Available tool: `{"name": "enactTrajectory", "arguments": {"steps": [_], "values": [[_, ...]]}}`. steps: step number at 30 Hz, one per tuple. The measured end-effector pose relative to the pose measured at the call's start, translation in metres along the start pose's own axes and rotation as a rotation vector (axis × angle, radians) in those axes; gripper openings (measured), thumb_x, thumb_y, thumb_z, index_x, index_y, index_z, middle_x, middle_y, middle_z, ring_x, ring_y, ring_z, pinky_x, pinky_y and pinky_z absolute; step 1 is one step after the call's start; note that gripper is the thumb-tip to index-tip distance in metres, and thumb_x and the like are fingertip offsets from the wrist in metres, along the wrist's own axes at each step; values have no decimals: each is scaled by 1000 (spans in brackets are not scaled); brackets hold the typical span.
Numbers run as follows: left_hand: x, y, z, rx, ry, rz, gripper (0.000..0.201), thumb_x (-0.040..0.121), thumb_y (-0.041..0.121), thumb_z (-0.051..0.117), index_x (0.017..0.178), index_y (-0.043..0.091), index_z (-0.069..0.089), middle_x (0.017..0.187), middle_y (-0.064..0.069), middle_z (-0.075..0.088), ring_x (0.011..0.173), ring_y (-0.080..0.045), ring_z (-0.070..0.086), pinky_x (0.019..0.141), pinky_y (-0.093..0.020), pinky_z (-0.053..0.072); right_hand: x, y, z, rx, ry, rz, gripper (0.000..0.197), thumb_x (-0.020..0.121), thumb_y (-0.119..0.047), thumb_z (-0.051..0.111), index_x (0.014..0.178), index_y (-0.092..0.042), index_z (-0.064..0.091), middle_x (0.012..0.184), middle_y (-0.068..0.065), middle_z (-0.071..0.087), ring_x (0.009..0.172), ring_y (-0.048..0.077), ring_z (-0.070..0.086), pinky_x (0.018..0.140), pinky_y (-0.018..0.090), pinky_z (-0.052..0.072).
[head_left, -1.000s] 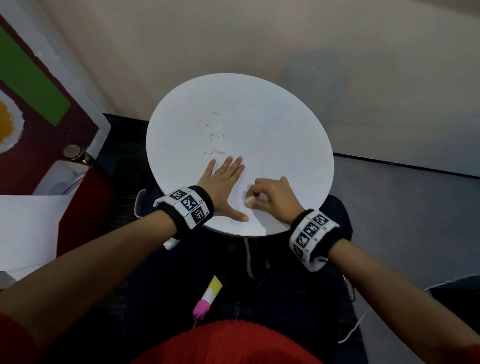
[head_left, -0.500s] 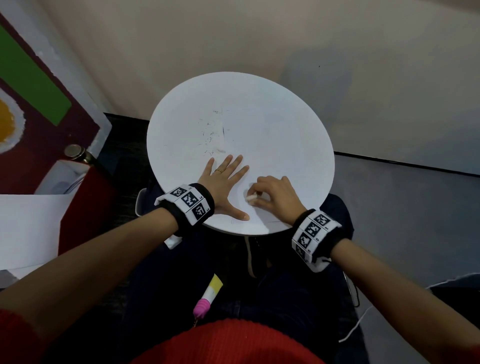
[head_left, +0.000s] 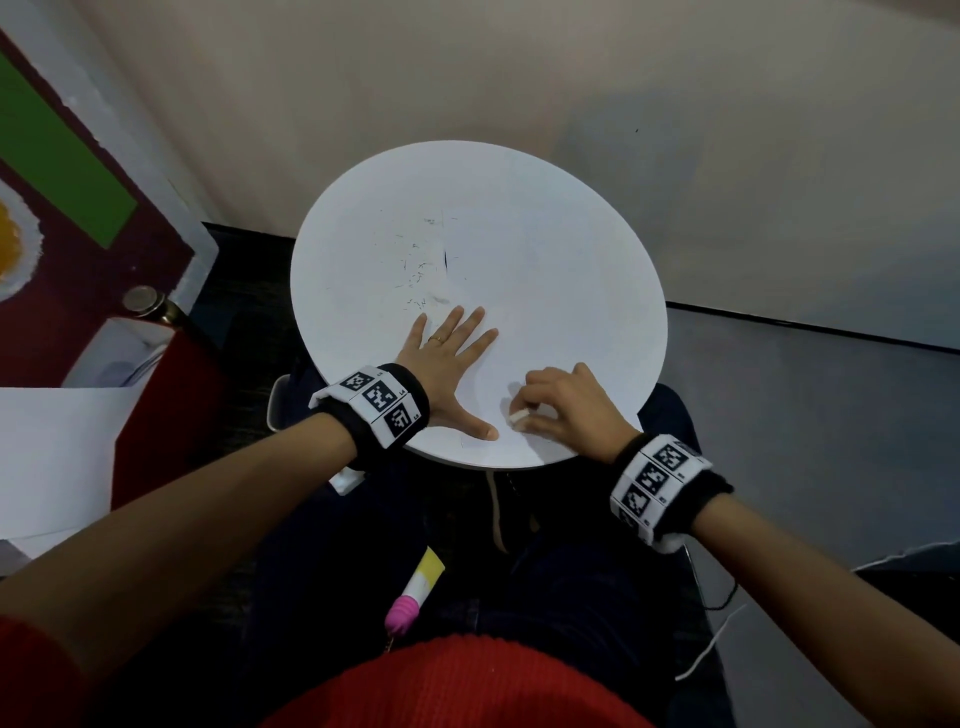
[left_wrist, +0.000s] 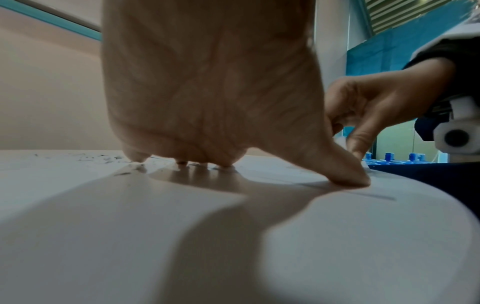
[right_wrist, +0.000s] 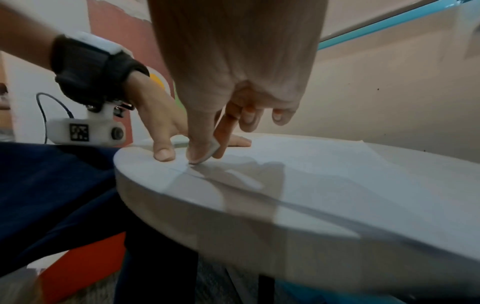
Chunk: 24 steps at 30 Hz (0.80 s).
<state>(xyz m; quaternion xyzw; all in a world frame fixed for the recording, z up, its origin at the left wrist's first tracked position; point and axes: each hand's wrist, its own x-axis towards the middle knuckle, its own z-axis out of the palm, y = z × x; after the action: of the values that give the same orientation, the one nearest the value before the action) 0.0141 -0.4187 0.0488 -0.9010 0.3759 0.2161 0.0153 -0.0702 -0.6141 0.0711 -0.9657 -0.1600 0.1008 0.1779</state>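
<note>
Left hand flat on paper sheet, fingers spread wide, ring on one finger. Left wristband: black-white square codes, no readable words. Dark scribbles on bench just beyond fingertips. Pink-yellow object on lap. Right hand pinches small eraser, tip touching sheet near bench's near edge, just beside left thumb. Right wristband: same codes.
</note>
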Motion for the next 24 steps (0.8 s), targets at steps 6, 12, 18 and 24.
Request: {"name": "enactTrajectory", "arguments": {"steps": [6, 12, 18, 24], "values": [[1, -2, 1, -6, 4, 3, 131, 59, 92, 45, 150, 25, -22, 153, 2, -35, 141, -19, -31, 115, -53, -14, 10, -2, 3, 52, 104, 42, 8, 85, -31, 64, 83, -23, 64, 76, -10, 51, 76, 9, 47, 68, 32, 22], [3, -1, 3, -14, 2, 16, 132, 58, 93, 45, 150, 26, -22, 153, 3, -36, 141, -19, -33, 114, -53, -16, 13, 1, -2, 58, 50, 35, 9, 84, -33, 64, 81, -24, 64, 78, -8, 54, 78, 10, 49, 66, 32, 17], [2, -2, 2, -16, 11, 11, 131, 58, 93, 46, 149, 27, -22, 153, 4, -35, 141, -18, -32, 114, -53, -16, 2, 3, 3, 55, 62, 46, 6, 85, -29, 64, 85, -23, 63, 77, -11, 51, 76, 5, 44, 67, 32, 19], [2, -1, 2, -33, 8, 9, 132, 58, 92, 47, 151, 26, -20, 154, 5, -34, 141, -18, -32, 113, -54, -16, 36, -8, -4, 123, 104, 85, 4, 82, -26, 65, 80, -22, 65, 77, -5, 56, 77, 14, 53, 72, 37, 31]]}}
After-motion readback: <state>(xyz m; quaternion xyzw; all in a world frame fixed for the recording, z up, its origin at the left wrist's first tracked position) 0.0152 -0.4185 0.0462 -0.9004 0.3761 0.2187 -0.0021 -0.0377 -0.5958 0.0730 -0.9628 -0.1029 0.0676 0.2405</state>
